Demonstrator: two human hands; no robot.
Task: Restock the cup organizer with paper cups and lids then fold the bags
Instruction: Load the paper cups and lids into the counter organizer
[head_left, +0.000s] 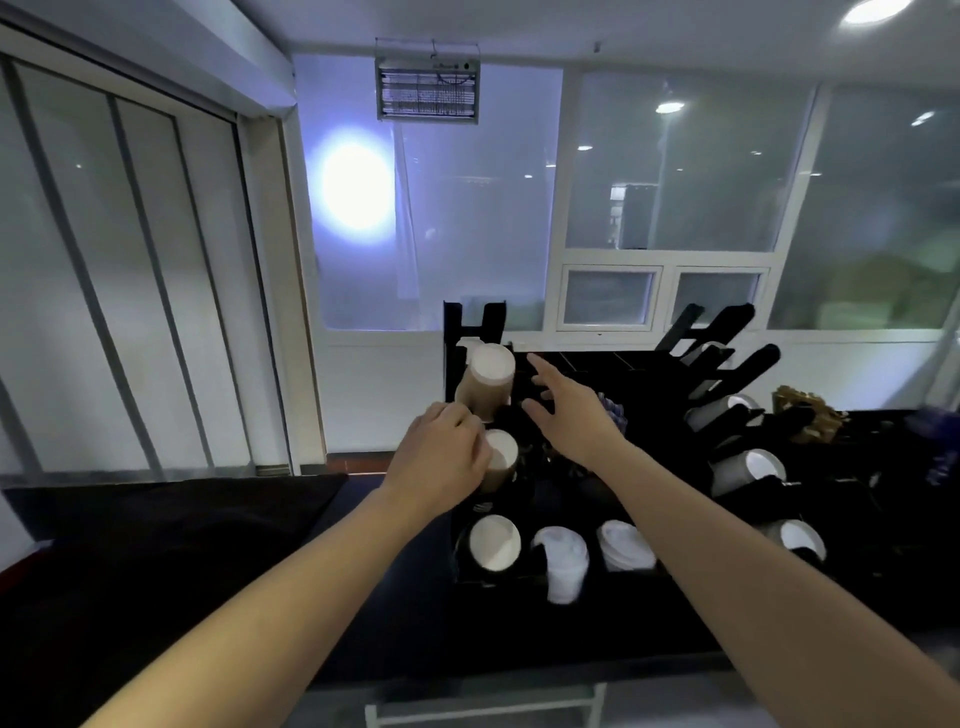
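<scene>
We see our left hand (441, 457) curled around the tan stack of paper cups (500, 460) lying in the middle slot of the black tiered cup organizer (566, 364), which stands on the dark table (208, 545). Our right hand (569, 410) hovers just beside it with fingers spread, holding nothing. Another tan cup stack (485, 382) fills the slot above, and a white-mouthed stack (493, 543) sits in the slot below. Two stacks of white plastic lids (563, 564) rest next to that lowest stack.
</scene>
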